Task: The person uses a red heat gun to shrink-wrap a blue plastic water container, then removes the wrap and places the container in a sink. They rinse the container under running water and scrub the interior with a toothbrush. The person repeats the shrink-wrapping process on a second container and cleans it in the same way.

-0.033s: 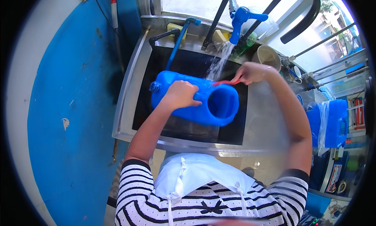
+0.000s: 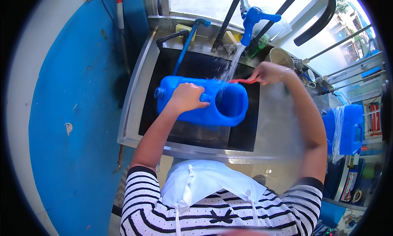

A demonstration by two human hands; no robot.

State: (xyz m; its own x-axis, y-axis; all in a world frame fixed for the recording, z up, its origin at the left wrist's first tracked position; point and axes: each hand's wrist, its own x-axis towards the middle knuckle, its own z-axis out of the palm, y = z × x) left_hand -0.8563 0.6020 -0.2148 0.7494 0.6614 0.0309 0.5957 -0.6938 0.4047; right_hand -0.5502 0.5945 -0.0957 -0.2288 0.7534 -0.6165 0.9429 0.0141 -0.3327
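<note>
In the head view, the left hand (image 2: 187, 97) is closed around the handle of a blue plastic jerrycan (image 2: 202, 101), which lies on its side over the dark steel sink (image 2: 135, 88), its cut-open end turned to the right. Just beyond that grip, on the right side, the right hand (image 2: 268, 72) pinches a thin red tool (image 2: 241, 81), probably a brush, with its fingers together on it; the tip reaches the upper rim of the can's opening. Water falls from the blue tap (image 2: 256, 19) above and behind the hands, and it lands on the can near the red tool. I judge the step in hand is the washing of the can's opening under running water. The next move, I think, calls for a firm hold by the left hand while the can is turned, so the red tool can reach the rest of the rim.
</note>
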